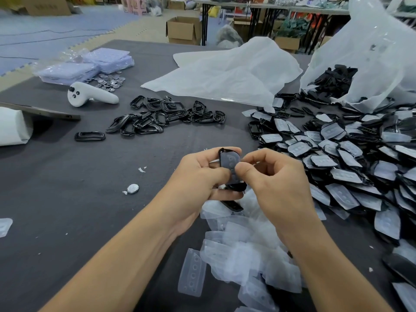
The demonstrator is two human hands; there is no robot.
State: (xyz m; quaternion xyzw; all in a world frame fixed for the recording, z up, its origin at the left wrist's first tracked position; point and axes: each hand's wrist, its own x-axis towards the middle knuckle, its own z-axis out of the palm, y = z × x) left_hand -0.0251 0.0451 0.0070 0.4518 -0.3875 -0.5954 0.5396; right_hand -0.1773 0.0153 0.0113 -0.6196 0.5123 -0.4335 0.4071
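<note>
My left hand [202,174] grips a black key-fob shell [228,162] with a translucent button pad on its face, held upright above the grey table [67,188]. My right hand [276,176] pinches the pad's lower right edge between thumb and forefinger. A second black shell piece [234,187] sits lower in my left fingers. Another black piece [233,205] lies just below the hands. Loose translucent pads [238,251] are piled under my wrists.
A big heap of black shells with pads [342,158] fills the right side, spilling from a clear bag [371,52]. Black frames [162,115] lie at centre back. A white controller [90,95], coin cells [110,81], one loose coin cell [132,188] and a tablet [45,112] are on the left.
</note>
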